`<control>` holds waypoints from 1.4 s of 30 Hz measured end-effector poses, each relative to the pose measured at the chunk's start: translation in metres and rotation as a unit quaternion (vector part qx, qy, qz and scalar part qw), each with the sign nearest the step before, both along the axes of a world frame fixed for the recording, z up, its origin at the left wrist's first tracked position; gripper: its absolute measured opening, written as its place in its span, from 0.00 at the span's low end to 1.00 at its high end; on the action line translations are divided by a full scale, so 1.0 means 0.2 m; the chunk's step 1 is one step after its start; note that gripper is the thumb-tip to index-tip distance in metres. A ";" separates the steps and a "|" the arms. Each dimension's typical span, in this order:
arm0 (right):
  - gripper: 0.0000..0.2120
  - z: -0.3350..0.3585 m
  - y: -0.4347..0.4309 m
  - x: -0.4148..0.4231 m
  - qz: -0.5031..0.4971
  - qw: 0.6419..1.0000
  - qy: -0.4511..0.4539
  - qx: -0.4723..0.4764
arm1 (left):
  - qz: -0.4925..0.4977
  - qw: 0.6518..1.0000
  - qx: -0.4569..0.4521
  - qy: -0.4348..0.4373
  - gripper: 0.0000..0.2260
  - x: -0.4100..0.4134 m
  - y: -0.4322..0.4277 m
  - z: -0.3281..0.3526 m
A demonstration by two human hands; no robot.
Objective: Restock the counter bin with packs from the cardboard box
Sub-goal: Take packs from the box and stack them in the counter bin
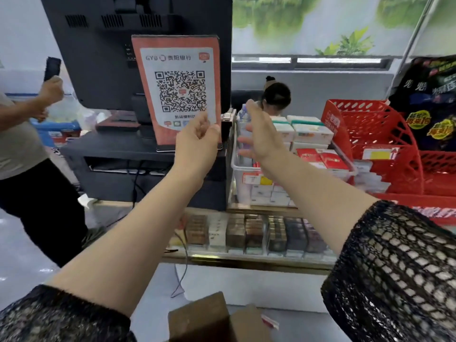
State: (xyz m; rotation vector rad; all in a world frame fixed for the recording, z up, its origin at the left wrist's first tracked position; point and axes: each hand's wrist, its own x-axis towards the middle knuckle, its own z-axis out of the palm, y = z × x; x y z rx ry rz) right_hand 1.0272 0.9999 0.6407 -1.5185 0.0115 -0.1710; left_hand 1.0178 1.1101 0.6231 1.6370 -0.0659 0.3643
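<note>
L hand (197, 141) pinching QR sign (176, 87); R hand (261, 134) splayed over bin (238, 169).

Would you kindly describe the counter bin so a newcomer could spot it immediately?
Find the black monitor with the orange QR sign. Just right of it sits the clear bin, under the right hand. Unlike the red baskets beside it, it is see-through and holds white and red packs.

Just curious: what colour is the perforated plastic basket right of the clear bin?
Red plastic basket, clearest in the head view.
</note>
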 end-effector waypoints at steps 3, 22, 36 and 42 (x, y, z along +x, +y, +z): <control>0.13 -0.11 0.01 -0.08 0.030 1.000 0.005 0.004 | 0.036 0.999 -0.001 0.019 0.12 -0.11 0.04 -0.10; 0.09 -2.22 0.11 -0.58 0.124 0.965 0.209 -0.101 | 0.167 0.927 -0.044 0.333 0.10 -0.66 0.20 -2.23; 0.19 -3.90 0.28 -0.48 0.116 0.890 0.419 -0.136 | 0.148 0.832 -0.010 0.534 0.12 -0.40 0.30 -4.07; 0.14 -4.33 0.31 -0.36 0.049 0.886 0.449 -0.109 | 0.148 0.784 -0.095 0.596 0.16 -0.25 0.25 -4.54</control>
